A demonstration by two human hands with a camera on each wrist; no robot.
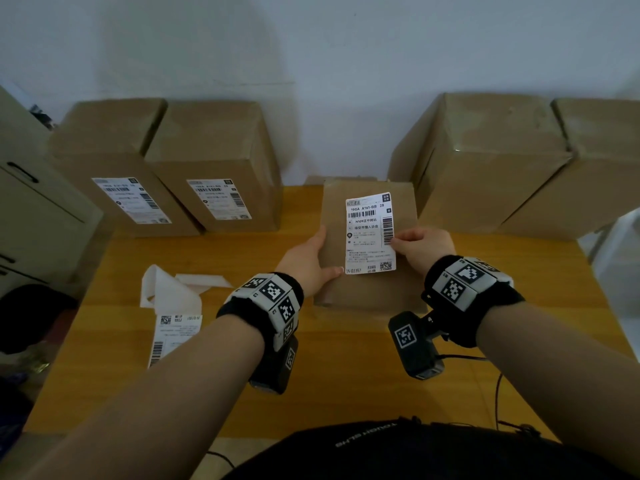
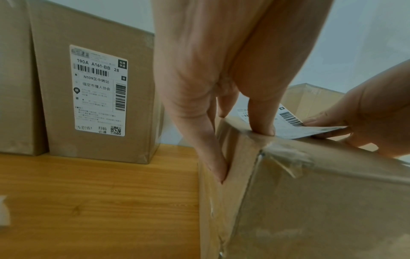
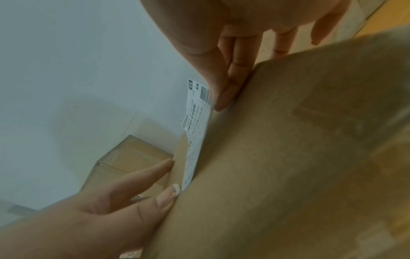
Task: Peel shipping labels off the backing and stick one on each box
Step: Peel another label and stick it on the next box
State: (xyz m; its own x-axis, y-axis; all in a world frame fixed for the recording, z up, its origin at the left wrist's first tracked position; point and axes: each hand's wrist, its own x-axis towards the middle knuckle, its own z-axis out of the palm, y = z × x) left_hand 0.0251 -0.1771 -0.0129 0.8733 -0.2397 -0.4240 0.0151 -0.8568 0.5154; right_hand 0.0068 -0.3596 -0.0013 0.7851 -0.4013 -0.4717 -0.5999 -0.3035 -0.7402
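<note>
A brown cardboard box lies flat on the wooden table in front of me. A white shipping label rests on its top, with its right side still lifted off the cardboard. My right hand pinches the label's right edge between thumb and fingers. My left hand steadies the box: straight fingers lie against its left side, and the thumb presses on top at the label's near left corner.
Two boxes with labels on them stand at the back left. Two plain boxes stand at the back right. A backing strip with more labels lies at the left. A grey cabinet is at the far left.
</note>
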